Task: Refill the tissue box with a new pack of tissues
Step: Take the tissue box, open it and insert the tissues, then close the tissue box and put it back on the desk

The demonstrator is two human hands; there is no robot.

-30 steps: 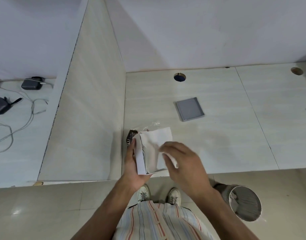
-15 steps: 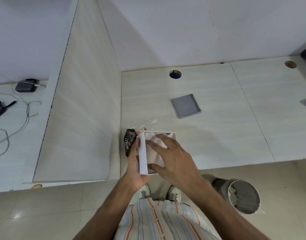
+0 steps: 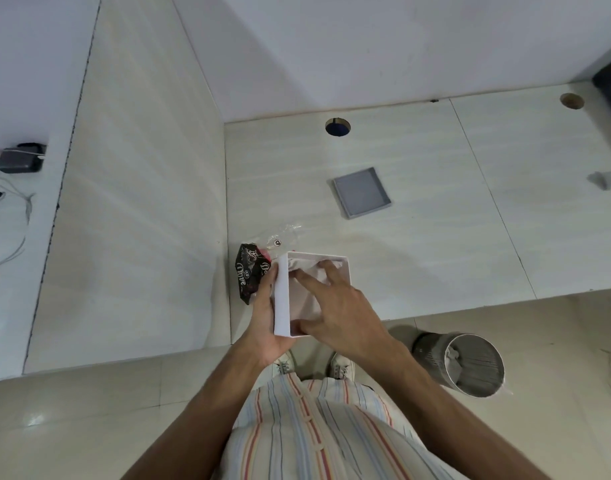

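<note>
A white square tissue box (image 3: 282,299) stands open-topped at the desk's front edge, with white tissues (image 3: 309,271) inside it. My left hand (image 3: 264,317) grips the box's left wall from outside. My right hand (image 3: 335,306) lies flat over the opening, fingers spread and pressing on the tissues. Just left of the box lies the crumpled dark tissue wrapper (image 3: 249,271) with clear plastic at its top. The grey lid (image 3: 361,192) of the box lies further back on the desk, apart from both hands.
A beige partition (image 3: 131,202) rises left of the box. A round cable hole (image 3: 337,126) is at the desk's back. A grey waste bin (image 3: 470,365) stands on the floor at right. Chargers and cables (image 3: 16,161) lie on the neighbouring desk.
The tissues stood above the box a second ago; my right hand has pushed them down inside and now rests flat on them. My left hand has kept its grip.
</note>
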